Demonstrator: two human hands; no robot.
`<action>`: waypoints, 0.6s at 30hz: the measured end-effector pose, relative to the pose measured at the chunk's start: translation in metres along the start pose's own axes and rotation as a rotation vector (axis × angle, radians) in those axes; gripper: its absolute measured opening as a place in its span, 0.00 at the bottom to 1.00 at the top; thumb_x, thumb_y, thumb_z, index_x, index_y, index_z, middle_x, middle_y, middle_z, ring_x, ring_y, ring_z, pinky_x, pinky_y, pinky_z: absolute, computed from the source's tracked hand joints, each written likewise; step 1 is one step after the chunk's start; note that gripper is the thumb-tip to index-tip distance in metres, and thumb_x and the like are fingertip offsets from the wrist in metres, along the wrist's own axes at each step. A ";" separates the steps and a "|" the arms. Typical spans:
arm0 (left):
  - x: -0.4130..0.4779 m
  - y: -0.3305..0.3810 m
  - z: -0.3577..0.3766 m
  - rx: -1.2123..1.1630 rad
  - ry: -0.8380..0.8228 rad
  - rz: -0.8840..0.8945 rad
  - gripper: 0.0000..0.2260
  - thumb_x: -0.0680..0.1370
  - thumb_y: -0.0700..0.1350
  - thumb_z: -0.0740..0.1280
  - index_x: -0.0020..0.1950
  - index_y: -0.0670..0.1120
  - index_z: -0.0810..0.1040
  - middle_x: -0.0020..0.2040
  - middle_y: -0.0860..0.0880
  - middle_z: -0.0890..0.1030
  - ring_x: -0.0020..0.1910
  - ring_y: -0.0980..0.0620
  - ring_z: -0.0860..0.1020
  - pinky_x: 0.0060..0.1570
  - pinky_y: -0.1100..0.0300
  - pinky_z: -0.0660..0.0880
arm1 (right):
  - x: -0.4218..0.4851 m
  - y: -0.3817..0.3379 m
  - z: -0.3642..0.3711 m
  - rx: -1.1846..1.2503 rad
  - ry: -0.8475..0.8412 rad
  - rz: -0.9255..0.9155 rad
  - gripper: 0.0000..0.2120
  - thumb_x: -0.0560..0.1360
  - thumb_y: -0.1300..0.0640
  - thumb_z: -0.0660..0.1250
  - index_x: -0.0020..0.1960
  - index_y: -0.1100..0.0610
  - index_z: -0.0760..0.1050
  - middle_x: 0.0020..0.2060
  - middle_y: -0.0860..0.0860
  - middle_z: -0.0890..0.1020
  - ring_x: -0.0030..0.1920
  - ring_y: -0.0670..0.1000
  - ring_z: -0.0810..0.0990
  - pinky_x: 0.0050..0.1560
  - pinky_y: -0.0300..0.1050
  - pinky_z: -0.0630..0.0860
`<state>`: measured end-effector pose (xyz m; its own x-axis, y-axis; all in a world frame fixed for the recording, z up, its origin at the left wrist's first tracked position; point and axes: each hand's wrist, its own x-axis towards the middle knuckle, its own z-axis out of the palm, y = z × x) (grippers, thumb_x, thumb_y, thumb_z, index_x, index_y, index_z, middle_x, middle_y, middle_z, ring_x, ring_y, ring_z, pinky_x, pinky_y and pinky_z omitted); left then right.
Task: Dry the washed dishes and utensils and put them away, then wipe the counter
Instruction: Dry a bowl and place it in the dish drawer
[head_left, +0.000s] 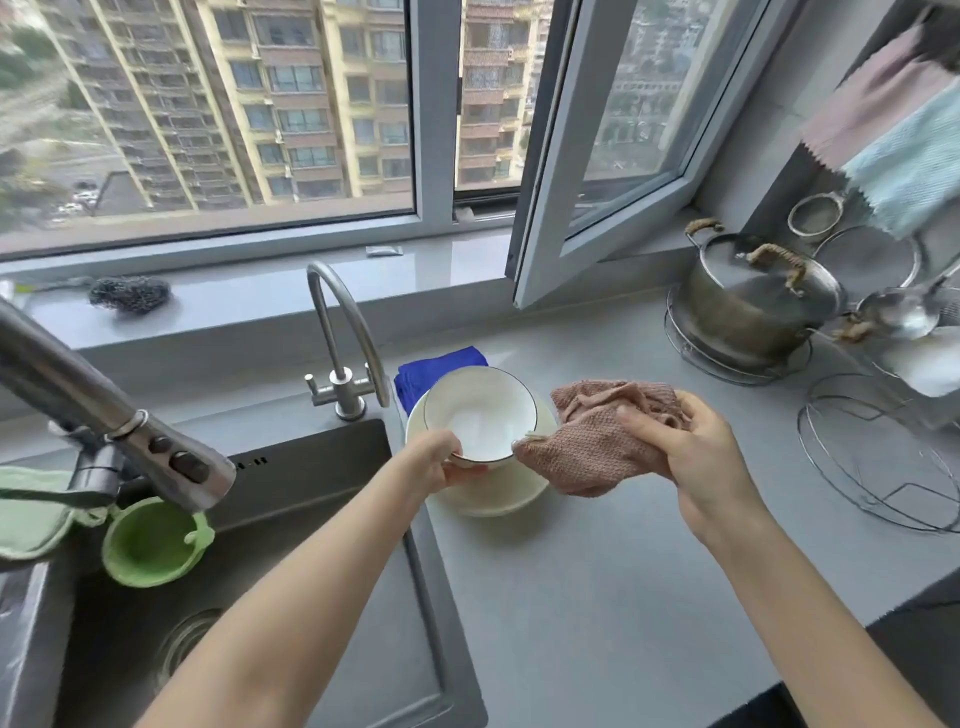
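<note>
Two hands busy: left hand (441, 460) pinches white bowl (480, 413) rim, right hand (691, 447) grips pink cloth (597, 447); wet rim could slip mid-frame.

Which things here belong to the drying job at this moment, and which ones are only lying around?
Part of the job: bowl held by the left hand; pink cloth gripped by the right hand; plate under the bowl.

Lying about: blue cloth, pot, green cup, scourer.
</note>
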<state>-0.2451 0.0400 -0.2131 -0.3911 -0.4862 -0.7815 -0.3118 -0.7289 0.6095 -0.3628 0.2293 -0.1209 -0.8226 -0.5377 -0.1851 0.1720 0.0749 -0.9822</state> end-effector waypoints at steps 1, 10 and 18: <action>0.000 0.001 0.000 -0.012 0.023 -0.005 0.23 0.75 0.28 0.49 0.69 0.39 0.61 0.60 0.31 0.73 0.34 0.39 0.77 0.21 0.52 0.77 | 0.005 0.001 -0.003 -0.004 -0.012 0.005 0.14 0.69 0.67 0.72 0.54 0.62 0.77 0.50 0.58 0.83 0.47 0.53 0.83 0.42 0.40 0.80; -0.066 -0.015 -0.044 -0.049 0.055 0.037 0.24 0.61 0.37 0.57 0.57 0.38 0.71 0.49 0.38 0.78 0.43 0.35 0.81 0.49 0.42 0.79 | 0.023 -0.003 -0.004 0.018 -0.154 0.028 0.09 0.72 0.68 0.69 0.51 0.61 0.77 0.44 0.55 0.83 0.40 0.47 0.83 0.37 0.37 0.80; -0.115 -0.064 -0.122 0.373 0.353 0.318 0.21 0.59 0.51 0.64 0.51 0.51 0.71 0.48 0.46 0.77 0.44 0.46 0.77 0.38 0.56 0.72 | -0.002 0.007 0.040 -0.023 -0.378 0.073 0.09 0.72 0.66 0.69 0.51 0.59 0.77 0.46 0.56 0.83 0.44 0.51 0.83 0.42 0.40 0.81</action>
<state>-0.0750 0.0838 -0.1784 -0.2237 -0.8300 -0.5110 -0.5339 -0.3342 0.7767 -0.3386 0.1976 -0.1266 -0.5502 -0.8016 -0.2340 0.2066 0.1408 -0.9682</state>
